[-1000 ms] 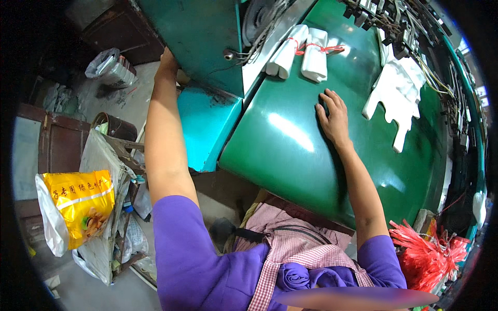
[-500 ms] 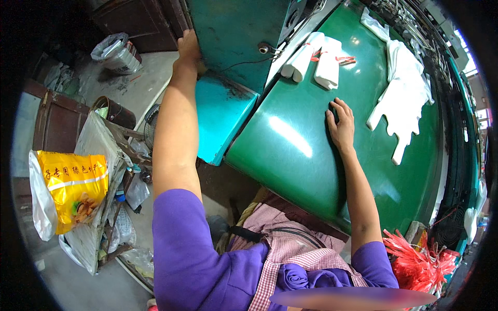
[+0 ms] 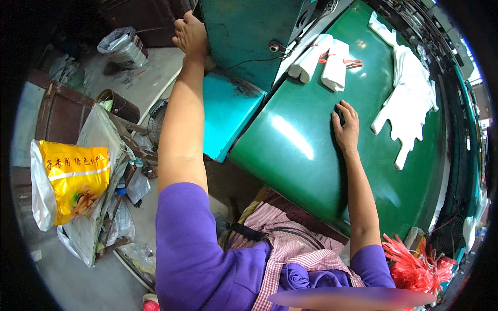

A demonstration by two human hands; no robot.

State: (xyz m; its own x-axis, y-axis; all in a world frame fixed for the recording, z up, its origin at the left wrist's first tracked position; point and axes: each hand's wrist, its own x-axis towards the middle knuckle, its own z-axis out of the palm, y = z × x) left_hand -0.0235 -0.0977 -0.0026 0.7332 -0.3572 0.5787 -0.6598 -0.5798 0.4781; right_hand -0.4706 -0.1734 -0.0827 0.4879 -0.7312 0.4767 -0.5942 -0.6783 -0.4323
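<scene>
At the outer edge of an upright green metal cabinet (image 3: 238,36), my left hand (image 3: 191,35) is raised with its fingers curled. What it holds there, if anything, is hidden. My right hand (image 3: 347,127) rests on the green tabletop (image 3: 280,171), fingers a little bent and apart, with nothing in them. Just beyond it lie two rolled white bundles, a left one (image 3: 310,59) and a right one (image 3: 334,67), tied with red string. To the right of that hand, white gloves (image 3: 404,98) lie overlapped in a long pile, their fingers toward me.
A turquoise metal ledge (image 3: 228,114) juts out below the cabinet. On the left stands a worn small table (image 3: 98,129) with a yellow bag (image 3: 78,179) against it. A dark bucket (image 3: 119,106) and a fan (image 3: 156,122) are behind. Red plastic strands (image 3: 417,267) bunch at the near right.
My left hand has shifted at the cabinet's edge, and more of its back and bent fingers shows. My right hand stays on the tabletop. The whole view has shifted slightly.
</scene>
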